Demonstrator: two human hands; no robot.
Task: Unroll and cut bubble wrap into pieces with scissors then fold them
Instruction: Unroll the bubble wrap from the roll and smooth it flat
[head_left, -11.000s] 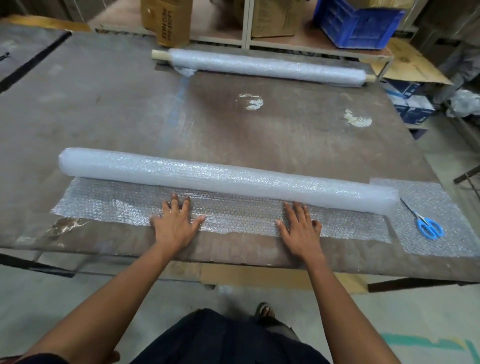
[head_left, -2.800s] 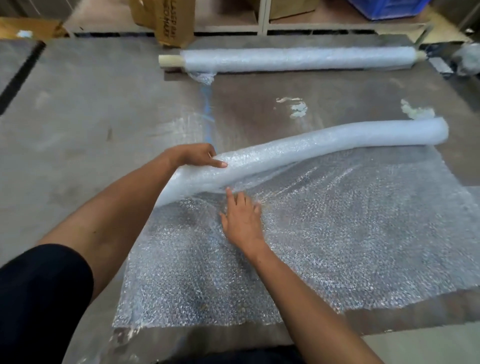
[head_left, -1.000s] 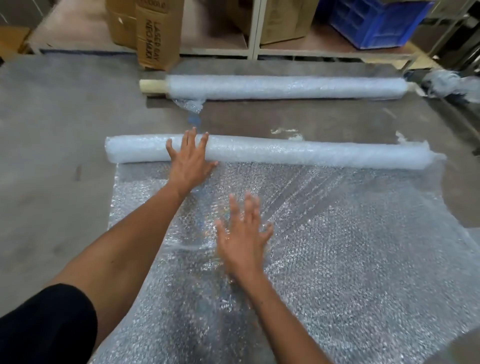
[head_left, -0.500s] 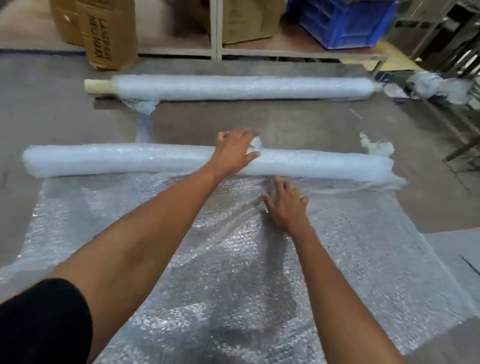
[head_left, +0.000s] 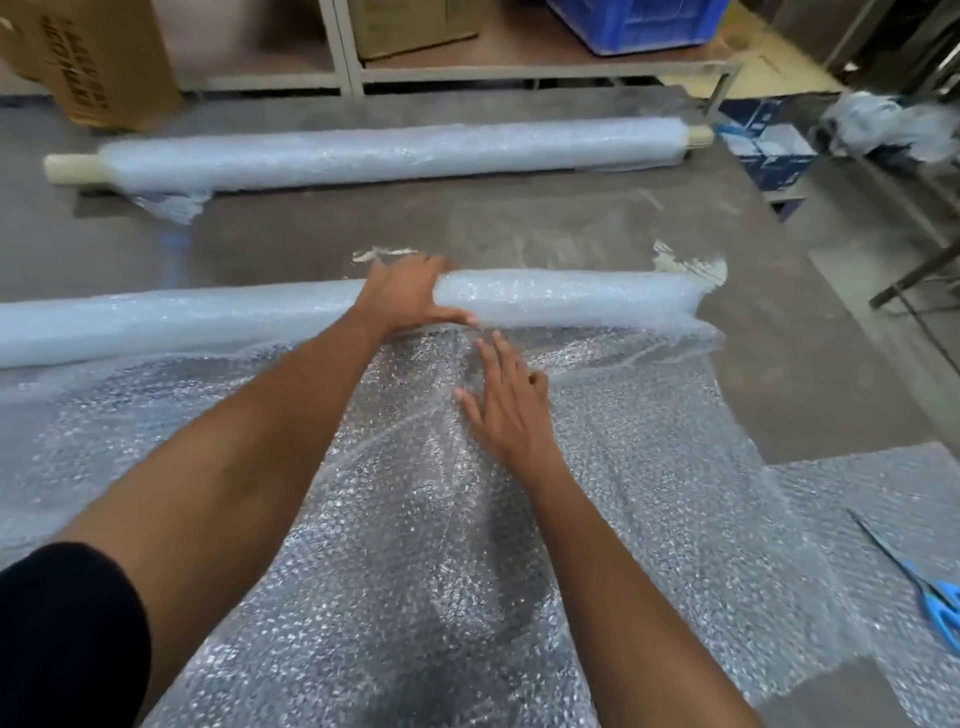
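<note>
A long bubble wrap roll (head_left: 571, 299) lies across the table, with a wide unrolled sheet (head_left: 415, 545) spreading from it toward me. My left hand (head_left: 408, 296) lies over the top of the roll near its middle, thumb on the near side. My right hand (head_left: 506, 397) rests flat with straight fingers on the unrolled sheet just in front of the roll. Blue-handled scissors (head_left: 935, 597) lie on a separate piece of bubble wrap (head_left: 883, 493) at the right edge of the view.
A second bubble wrap roll (head_left: 389, 150) on a cardboard core lies at the back of the brown table (head_left: 519, 223). Behind it stand a cardboard box (head_left: 98, 57), a shelf frame and a blue crate (head_left: 639, 21). The table's right edge drops to the floor.
The roll went further from me and more sheet lies unrolled. In the last half second my left hand stayed on the roll and my right hand drew back slightly on the sheet.
</note>
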